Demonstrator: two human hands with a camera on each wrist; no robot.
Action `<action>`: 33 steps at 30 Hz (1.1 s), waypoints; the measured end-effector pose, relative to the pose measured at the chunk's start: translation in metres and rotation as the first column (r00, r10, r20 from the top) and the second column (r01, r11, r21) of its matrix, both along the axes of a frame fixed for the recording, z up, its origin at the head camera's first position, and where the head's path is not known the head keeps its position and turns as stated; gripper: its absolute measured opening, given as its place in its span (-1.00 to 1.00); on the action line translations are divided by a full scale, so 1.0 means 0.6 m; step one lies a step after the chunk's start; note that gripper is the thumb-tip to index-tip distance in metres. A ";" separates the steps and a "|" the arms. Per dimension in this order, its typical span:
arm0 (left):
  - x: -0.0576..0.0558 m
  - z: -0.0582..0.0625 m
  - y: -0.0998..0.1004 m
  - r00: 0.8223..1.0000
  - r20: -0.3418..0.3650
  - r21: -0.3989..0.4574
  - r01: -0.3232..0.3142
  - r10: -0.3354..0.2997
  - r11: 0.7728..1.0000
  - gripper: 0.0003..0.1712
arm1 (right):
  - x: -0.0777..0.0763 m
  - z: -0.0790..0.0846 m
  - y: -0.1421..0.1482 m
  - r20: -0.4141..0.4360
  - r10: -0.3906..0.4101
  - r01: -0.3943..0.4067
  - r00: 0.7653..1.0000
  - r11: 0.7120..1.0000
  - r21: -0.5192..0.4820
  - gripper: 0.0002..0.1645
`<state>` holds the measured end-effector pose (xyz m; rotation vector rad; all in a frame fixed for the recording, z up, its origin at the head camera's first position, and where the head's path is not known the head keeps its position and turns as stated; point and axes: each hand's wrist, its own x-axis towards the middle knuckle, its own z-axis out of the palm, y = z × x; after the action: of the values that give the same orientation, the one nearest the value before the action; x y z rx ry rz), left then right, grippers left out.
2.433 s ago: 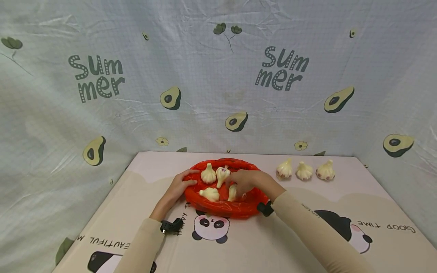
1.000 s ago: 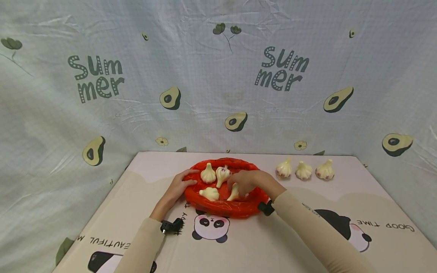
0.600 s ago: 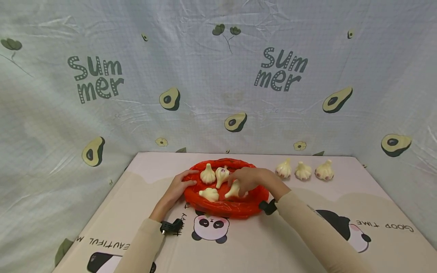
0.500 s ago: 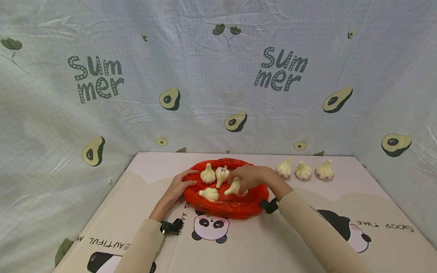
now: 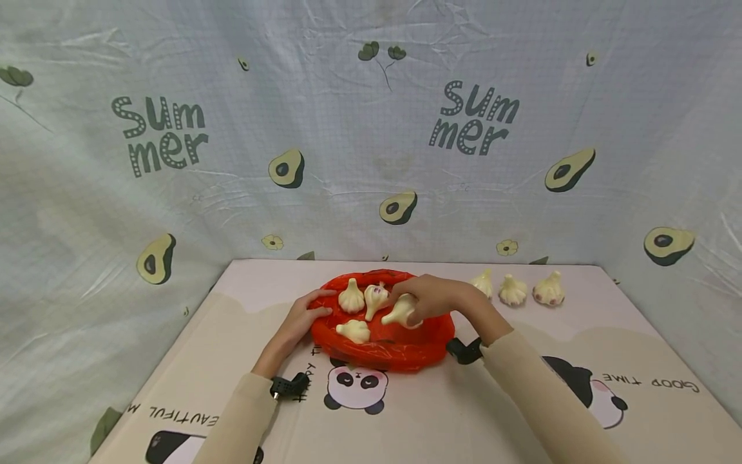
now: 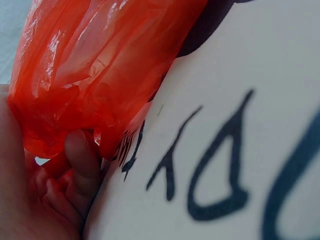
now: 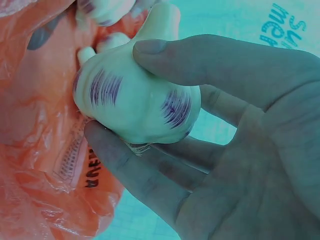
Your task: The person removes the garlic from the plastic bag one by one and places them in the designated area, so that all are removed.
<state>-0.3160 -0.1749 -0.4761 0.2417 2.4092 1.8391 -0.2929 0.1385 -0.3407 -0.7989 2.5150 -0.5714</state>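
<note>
A red plastic bag (image 5: 377, 353) lies spread with its mouth up and its rim rolled out. My left hand (image 5: 301, 316) grips the bag's left rim; the left wrist view shows its fingers curled at the crinkled plastic (image 6: 100, 65). Above the right half of the bag, my right hand (image 5: 430, 298) holds a garlic bulb (image 5: 400, 312). Up close, this white bulb (image 7: 132, 95) with purple streaks sits between thumb and fingers, stem pointing away. Three more bulbs rest in the bag: one upright (image 5: 351, 298), one purple-marked (image 5: 375, 300) and one on its side (image 5: 354, 331).
Three garlic bulbs stand in a row to the right of the bag, the nearest (image 5: 482, 283) partly behind my right hand, then a middle bulb (image 5: 513, 291) and an outer bulb (image 5: 549, 290). The table cover (image 5: 440, 412) has panda prints. A curtain (image 5: 348, 116) hangs behind.
My right hand, earlier lower in the bag with a garlic bulb, has risen with that bulb, coming more into view. The left hand keeps its place on the rim.
</note>
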 end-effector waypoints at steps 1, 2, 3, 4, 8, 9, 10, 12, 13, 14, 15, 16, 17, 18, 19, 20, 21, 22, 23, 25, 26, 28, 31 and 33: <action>0.000 0.000 0.000 1.000 0.002 0.000 -0.002 0.002 1.000 -0.47 | 0.002 0.001 0.002 -0.003 0.001 -0.001 1.000 1.000 -0.008 -0.51; 0.001 0.000 0.000 1.000 0.004 0.001 -0.003 0.003 1.000 -0.48 | 0.004 0.001 0.003 -0.007 0.003 -0.003 1.000 1.000 -0.018 -0.51; 0.001 0.001 0.000 1.000 0.005 0.000 -0.004 0.004 1.000 -0.48 | 0.006 0.003 0.005 -0.011 0.003 -0.003 1.000 1.000 -0.027 -0.51; 0.002 0.001 0.000 1.000 0.004 0.000 -0.004 0.004 1.000 -0.47 | 0.009 0.004 0.006 -0.013 0.000 0.000 1.000 0.999 -0.036 -0.51; 0.002 0.002 0.000 1.000 0.004 -0.002 -0.002 0.002 1.000 -0.47 | 0.016 0.008 0.011 -0.028 -0.005 0.003 1.000 0.997 -0.075 -0.53; 0.002 0.002 -0.001 1.000 0.005 -0.002 -0.002 0.002 1.000 -0.47 | 0.019 0.009 0.012 -0.032 -0.006 0.003 0.999 0.996 -0.084 -0.53; 0.003 0.002 -0.001 1.000 0.006 -0.003 -0.002 0.002 1.000 -0.47 | 0.021 0.010 0.013 -0.037 -0.004 0.000 0.999 0.996 -0.093 -0.54; 0.002 0.001 -0.002 1.000 0.009 -0.001 -0.002 0.002 1.000 -0.47 | 0.025 0.010 0.016 -0.047 0.000 -0.005 0.999 0.994 -0.108 -0.56; 0.002 0.001 -0.002 1.000 0.010 0.001 -0.003 0.003 1.000 -0.47 | 0.027 0.011 0.017 -0.052 0.000 -0.006 0.999 0.994 -0.113 -0.56; 0.002 0.000 -0.003 1.000 0.010 0.000 -0.003 0.003 1.000 -0.47 | 0.029 0.011 0.018 -0.059 0.002 -0.009 0.998 0.993 -0.116 -0.57; 0.002 0.000 -0.003 1.000 0.010 -0.001 -0.003 0.003 1.000 -0.47 | 0.031 0.011 0.019 -0.064 0.004 -0.011 0.998 0.993 -0.118 -0.58; 0.002 -0.001 -0.003 1.000 0.009 0.000 -0.002 0.002 1.000 -0.47 | 0.032 0.011 0.020 -0.069 0.005 -0.013 0.998 0.993 -0.120 -0.58; 0.002 -0.001 -0.003 1.000 0.009 0.000 -0.002 0.002 1.000 -0.47 | 0.034 0.011 0.022 -0.075 0.005 -0.014 0.997 0.992 -0.122 -0.58; 0.002 -0.002 -0.003 1.000 0.009 -0.001 0.000 0.000 1.000 -0.47 | 0.035 0.010 0.023 -0.079 0.004 -0.014 0.997 0.992 -0.124 -0.58; 0.002 -0.002 -0.004 1.000 0.010 -0.002 0.001 -0.001 1.000 -0.47 | 0.037 0.010 0.024 -0.082 0.002 -0.012 0.997 0.992 -0.126 -0.58; 0.002 -0.002 -0.004 1.000 0.011 -0.002 0.003 -0.003 1.000 -0.47 | 0.038 0.009 0.025 -0.085 -0.001 -0.010 0.996 0.992 -0.128 -0.58; 0.002 -0.001 -0.004 1.000 0.010 -0.003 0.004 -0.004 1.000 -0.46 | 0.040 0.009 0.027 -0.087 -0.006 -0.005 0.996 0.992 -0.130 -0.57; 0.002 0.000 -0.003 1.000 0.011 -0.002 0.005 -0.005 1.000 -0.46 | 0.041 0.009 0.029 -0.089 -0.012 -0.001 0.996 0.991 -0.134 -0.57; 0.002 0.000 -0.003 1.000 0.011 -0.002 0.004 -0.004 1.000 -0.46 | 0.043 0.009 0.031 -0.092 -0.017 0.005 0.996 0.990 -0.138 -0.57; 0.001 0.000 -0.003 1.000 0.011 -0.003 0.004 -0.004 1.000 -0.46 | 0.045 0.008 0.034 -0.092 -0.027 0.013 0.995 0.989 -0.149 -0.58; 0.001 0.001 -0.002 1.000 0.009 -0.003 0.003 -0.003 1.000 -0.46 | 0.046 0.008 0.036 -0.096 -0.029 0.014 0.995 0.988 -0.156 -0.58; 0.001 0.001 -0.001 1.000 0.008 -0.005 -0.001 0.001 1.000 -0.46 | 0.047 0.006 0.040 -0.105 -0.028 0.009 0.994 0.984 -0.177 -0.59; 0.002 0.002 -0.001 1.000 0.006 -0.007 -0.003 0.003 1.000 -0.46 | 0.051 0.005 0.045 -0.113 -0.033 0.009 0.993 0.978 -0.210 -0.59; 0.003 0.003 0.000 1.000 0.008 -0.006 -0.004 0.004 1.000 -0.46 | 0.053 0.003 0.048 -0.119 -0.041 0.013 0.992 0.973 -0.231 -0.59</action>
<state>-0.3144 -0.1748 -0.4743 0.2286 2.4111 1.8303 -0.2610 0.1672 -0.3386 -0.9087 2.6064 -0.8591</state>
